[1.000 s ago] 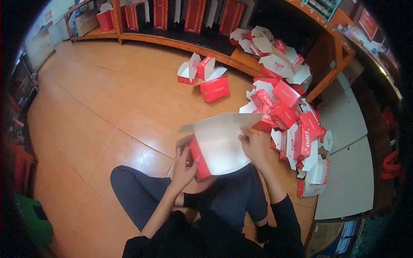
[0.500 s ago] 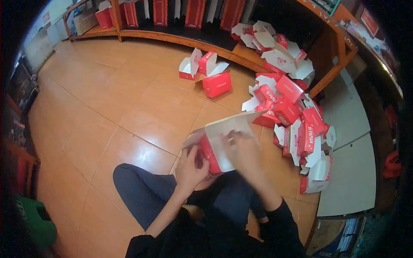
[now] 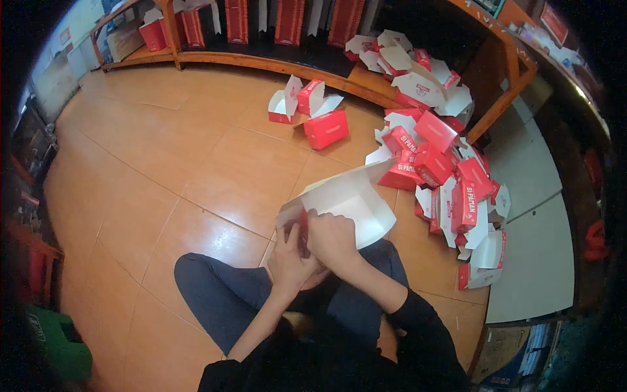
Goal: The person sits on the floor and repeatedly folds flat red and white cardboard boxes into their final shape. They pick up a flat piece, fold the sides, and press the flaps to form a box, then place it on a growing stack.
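Over my crossed legs I have a red and white cardboard food box (image 3: 366, 208), its pale inner side facing up and one flap standing out toward the far right. My left hand (image 3: 288, 258) grips the box's near left end, with fingers curled over the red panel. Close beside it, my right hand (image 3: 332, 240) is closed against the same end, knuckles up, its fingertips hidden behind the cardboard. The two hands nearly touch.
Several folded red and white boxes (image 3: 428, 163) are heaped on the floor to the right, some up on the wooden shelf (image 3: 366, 81). A small group of boxes (image 3: 325, 128) stands ahead. Tall red cartons (image 3: 289, 23) line the shelf. A green container (image 3: 60, 346) sits at lower left.
My right hand has moved left and down from over the box's inside to its left end, next to my left hand. The box's white interior now shows more.
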Demonstrator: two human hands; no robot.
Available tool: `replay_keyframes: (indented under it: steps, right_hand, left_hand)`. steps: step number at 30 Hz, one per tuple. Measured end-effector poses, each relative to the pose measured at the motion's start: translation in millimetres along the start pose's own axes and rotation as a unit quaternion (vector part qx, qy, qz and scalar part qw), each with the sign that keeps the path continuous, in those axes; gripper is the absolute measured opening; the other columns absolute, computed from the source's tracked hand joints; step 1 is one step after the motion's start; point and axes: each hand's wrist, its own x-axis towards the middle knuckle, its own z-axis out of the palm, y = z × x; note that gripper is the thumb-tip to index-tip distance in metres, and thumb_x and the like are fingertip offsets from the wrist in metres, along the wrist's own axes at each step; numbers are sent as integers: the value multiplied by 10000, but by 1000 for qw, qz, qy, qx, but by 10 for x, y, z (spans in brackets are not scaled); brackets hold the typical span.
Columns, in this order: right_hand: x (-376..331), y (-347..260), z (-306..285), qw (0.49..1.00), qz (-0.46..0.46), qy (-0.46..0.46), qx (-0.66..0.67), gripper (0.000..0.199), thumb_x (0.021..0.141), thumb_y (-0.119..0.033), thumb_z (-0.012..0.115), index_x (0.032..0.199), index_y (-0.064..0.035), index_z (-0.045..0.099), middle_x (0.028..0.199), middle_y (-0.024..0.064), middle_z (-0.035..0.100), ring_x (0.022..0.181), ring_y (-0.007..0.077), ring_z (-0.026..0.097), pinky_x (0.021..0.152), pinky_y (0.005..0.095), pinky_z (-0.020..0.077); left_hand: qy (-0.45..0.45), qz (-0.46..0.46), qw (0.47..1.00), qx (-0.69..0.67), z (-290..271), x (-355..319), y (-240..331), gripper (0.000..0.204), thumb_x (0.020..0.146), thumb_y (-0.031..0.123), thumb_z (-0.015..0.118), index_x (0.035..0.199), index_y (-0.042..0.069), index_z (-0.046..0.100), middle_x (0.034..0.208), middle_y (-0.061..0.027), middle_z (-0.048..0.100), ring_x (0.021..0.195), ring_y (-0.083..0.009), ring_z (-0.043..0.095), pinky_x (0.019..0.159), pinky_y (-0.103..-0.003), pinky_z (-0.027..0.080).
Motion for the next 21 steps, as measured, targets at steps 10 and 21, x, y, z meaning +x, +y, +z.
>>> replay_keyframes:
  steps: [10,21]
  right_hand:
    - [71,9,187,998,11,39,51,137,775,-165,570,822,-43,612,675,162,650,573,327,655,510,433,515]
    - [-72,1122,140,954,214,208,-34,409,961,-368,423,1024,-16,620,889,218,651,841,400,649,728,512,507]
  left_hand:
    - [-97,-47,994,-30,-47,-16,63,715,664,249,727,1291,62,438,1159,-184,508,952,-381,586,786,-450,508]
    - [-65,31,937,-342,13,200,-104,515,831,85,515,1338,61,428,1326,-171,463,1180,-309,508,945,-380,460]
